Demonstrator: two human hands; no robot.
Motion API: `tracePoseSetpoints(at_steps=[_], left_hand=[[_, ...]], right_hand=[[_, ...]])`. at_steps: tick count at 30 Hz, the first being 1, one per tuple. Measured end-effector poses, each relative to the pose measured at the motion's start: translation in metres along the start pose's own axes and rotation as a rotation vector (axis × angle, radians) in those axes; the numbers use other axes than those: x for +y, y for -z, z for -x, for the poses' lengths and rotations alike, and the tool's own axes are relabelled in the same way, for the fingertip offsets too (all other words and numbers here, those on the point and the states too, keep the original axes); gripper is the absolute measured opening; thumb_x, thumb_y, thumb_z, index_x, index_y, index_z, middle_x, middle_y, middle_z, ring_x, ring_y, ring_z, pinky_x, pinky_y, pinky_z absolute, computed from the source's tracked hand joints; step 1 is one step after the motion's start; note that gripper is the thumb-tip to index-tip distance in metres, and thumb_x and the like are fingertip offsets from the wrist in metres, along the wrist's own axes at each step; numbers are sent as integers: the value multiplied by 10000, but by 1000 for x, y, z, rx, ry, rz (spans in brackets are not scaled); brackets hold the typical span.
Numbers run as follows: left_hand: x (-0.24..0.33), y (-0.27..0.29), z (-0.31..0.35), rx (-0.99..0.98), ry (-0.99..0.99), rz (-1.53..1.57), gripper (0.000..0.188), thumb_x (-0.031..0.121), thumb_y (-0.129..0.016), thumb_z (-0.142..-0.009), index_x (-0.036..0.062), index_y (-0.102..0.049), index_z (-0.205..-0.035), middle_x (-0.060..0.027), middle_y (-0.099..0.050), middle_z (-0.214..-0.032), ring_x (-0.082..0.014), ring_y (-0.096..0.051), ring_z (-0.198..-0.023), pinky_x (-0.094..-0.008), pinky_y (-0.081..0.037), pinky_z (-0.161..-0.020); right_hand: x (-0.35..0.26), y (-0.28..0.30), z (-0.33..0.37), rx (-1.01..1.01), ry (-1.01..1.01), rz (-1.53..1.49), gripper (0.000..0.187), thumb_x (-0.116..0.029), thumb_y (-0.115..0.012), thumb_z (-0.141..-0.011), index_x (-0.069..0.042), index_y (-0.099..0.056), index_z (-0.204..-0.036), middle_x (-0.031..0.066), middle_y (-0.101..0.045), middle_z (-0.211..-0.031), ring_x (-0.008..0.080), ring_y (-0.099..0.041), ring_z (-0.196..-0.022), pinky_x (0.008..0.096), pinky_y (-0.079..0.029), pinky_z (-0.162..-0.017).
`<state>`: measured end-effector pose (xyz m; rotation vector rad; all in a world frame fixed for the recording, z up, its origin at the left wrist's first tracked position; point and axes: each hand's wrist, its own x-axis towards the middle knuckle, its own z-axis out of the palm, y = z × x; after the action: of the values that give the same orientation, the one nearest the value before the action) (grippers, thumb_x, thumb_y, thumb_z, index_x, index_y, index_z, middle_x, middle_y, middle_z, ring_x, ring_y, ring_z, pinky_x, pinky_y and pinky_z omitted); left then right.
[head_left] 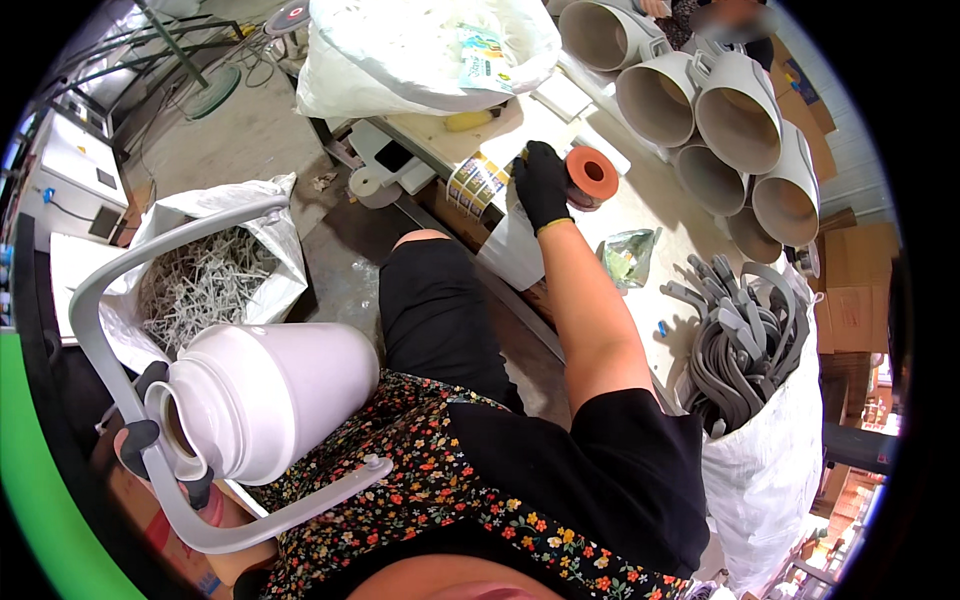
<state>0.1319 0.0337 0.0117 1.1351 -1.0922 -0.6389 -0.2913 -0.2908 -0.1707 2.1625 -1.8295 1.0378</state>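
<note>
Jug [290, 400] is held tilted at lap, L hand [137, 445] clamped at neck + grey handle [85, 315]. R hand [543, 185] is placed at label strip [478, 185] on counter [680, 250], next to orange roll [605, 183]; pinch can't be told, fingertips partly hidden. Label pickup prob. in progress. Next move: label to be peeled clean, jug kept steady.

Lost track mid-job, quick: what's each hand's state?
Left hand: closed, holding the gray handle.
Right hand: by the stickers; grip can't be told.
</note>
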Motion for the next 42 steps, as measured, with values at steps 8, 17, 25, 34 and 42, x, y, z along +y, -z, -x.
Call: tracePoseSetpoints(at_steps=[8,17,25,34,42], left_hand=[[-4,5,14,5,24,19,619,381,-745,-653,90,-475,-1128,-193,-484,-1245,-342,-470,-1159,-450,-389,-982],[-9,25,19,49,30,49,608,383,-740,-667,92,-471,-1128,-197,-483,-1246,-343,-469,-1160,-454,-386,-986],[-13,27,31,47,51,66,598,385,-735,-679,94,-468,-1127,-201,-483,-1248,-345,-469,-1160,-458,-383,-990],[-17,29,43,59,80,93,587,388,-730,-692,97,-465,-1127,-205,-482,-1249,-346,-468,-1160,-462,-380,-994],[-5,6,36,-61,14,86,545,374,-735,-697,122,-470,-1101,-235,-458,-1278,-361,-453,-1179,-465,-359,-1012]], right_hand=[[17,-15,-11,-142,-120,243,145,-172,-647,-728,-83,-628,-842,133,-622,-894,316,-603,-861,416,-474,-761],[20,-9,-18,-289,-201,207,244,-264,-667,-736,-86,-642,-900,138,-632,-925,310,-595,-917,407,-471,-809],[21,-18,-12,-146,-211,168,300,-236,-662,-735,-103,-632,-1001,148,-619,-969,328,-589,-915,424,-459,-815],[14,-15,-26,-246,-397,225,287,-268,-640,-742,-84,-632,-962,192,-603,-1027,353,-599,-934,428,-475,-827],[17,-19,-31,-226,-452,211,308,-271,-667,-737,-57,-630,-956,214,-608,-997,379,-600,-931,439,-481,-811]])
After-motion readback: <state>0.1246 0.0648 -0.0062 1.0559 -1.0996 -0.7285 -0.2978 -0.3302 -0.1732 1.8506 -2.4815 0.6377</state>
